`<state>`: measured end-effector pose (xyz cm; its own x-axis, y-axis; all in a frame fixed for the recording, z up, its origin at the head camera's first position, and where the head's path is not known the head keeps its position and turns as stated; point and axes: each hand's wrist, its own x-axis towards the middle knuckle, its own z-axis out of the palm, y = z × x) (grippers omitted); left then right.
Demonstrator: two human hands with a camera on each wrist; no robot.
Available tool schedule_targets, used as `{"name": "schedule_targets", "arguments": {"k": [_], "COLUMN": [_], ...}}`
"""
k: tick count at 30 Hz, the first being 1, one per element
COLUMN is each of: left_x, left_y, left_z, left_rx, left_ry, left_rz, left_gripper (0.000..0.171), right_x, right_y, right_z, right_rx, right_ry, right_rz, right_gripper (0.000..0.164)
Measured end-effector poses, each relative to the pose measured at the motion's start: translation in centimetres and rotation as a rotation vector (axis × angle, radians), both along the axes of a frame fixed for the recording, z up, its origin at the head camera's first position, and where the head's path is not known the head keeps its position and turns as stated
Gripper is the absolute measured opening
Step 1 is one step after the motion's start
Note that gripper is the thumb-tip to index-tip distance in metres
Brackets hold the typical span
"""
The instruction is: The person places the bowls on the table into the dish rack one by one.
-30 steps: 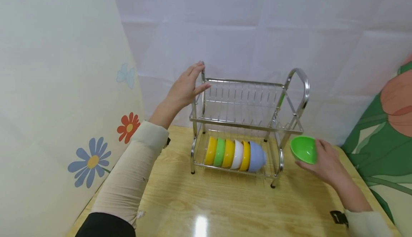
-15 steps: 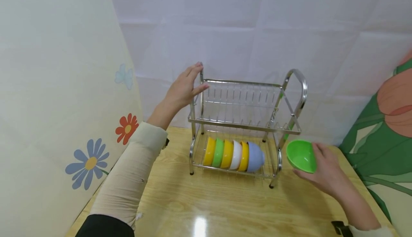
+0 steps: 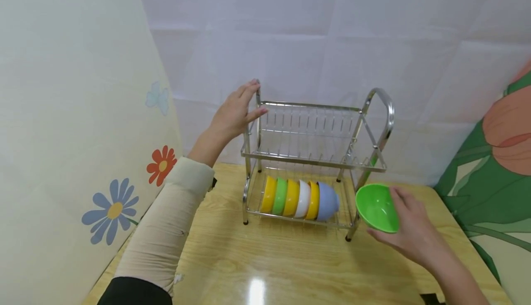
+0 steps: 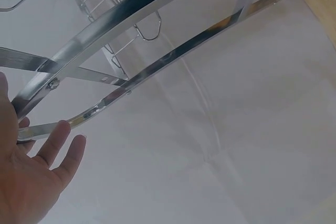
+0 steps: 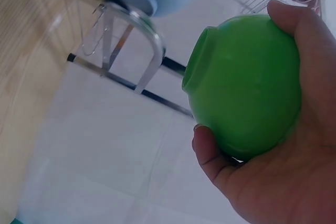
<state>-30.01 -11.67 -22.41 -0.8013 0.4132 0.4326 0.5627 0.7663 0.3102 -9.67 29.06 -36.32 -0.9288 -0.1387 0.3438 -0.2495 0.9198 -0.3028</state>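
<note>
A green bowl [image 3: 376, 207] is in my right hand [image 3: 416, 231], which grips it by the side, just right of the dish rack's lower tier. The bowl's inside faces me in the head view; its outer wall and foot [image 5: 195, 59] show in the right wrist view. My left hand [image 3: 234, 114] rests on the left handle [image 4: 79, 61] of the metal dish rack [image 3: 311, 160], fingers fairly straight, thumb spread apart. On the rack's lower tier, several bowls stand on edge in a row: yellow [image 3: 268, 194], green [image 3: 280, 196], white [image 3: 303, 198] and blue [image 3: 327, 201] among them.
The rack's upper tier [image 3: 311, 130] has wire slots. The rack stands on a wooden table [image 3: 265, 254] against a pale cloth backdrop [image 3: 315, 42]. A flower-painted panel [image 3: 83, 111] flanks the left, and a leaf-patterned one [image 3: 493, 190] the right.
My right hand has brought the green bowl left and slightly towards me, closer to the rack's right legs. The left hand stays on the handle.
</note>
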Motion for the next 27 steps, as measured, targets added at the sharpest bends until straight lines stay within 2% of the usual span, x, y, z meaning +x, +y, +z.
{"name": "schedule_targets", "arguments": {"k": [7,15,20,27], "left_x": [0.0,0.2,1.1,3.2], "left_y": [-0.2,-0.6,-1.0,-1.4], "left_z": [0.1,0.0,-0.1,-0.4], "left_rx": [0.018,0.013,-0.051,-0.101], "left_ry": [-0.005,-0.002,0.057,0.167], "left_rz": [-0.007,0.010,0.021,0.006], "left_gripper": [0.079,0.080,0.081,0.076], "right_x": [0.8,1.4,1.7,1.8], "right_y": [-1.7,-3.4,-4.4,-5.7], "right_z": [0.5,0.7,0.7,0.9], "right_rx": [0.000,-0.018,-0.026,-0.020], "right_ry": [0.023,-0.028,-0.050,-0.031], "right_rz": [0.035,0.072,0.092,0.109], "right_gripper": [0.119,0.123,0.123,0.123]}}
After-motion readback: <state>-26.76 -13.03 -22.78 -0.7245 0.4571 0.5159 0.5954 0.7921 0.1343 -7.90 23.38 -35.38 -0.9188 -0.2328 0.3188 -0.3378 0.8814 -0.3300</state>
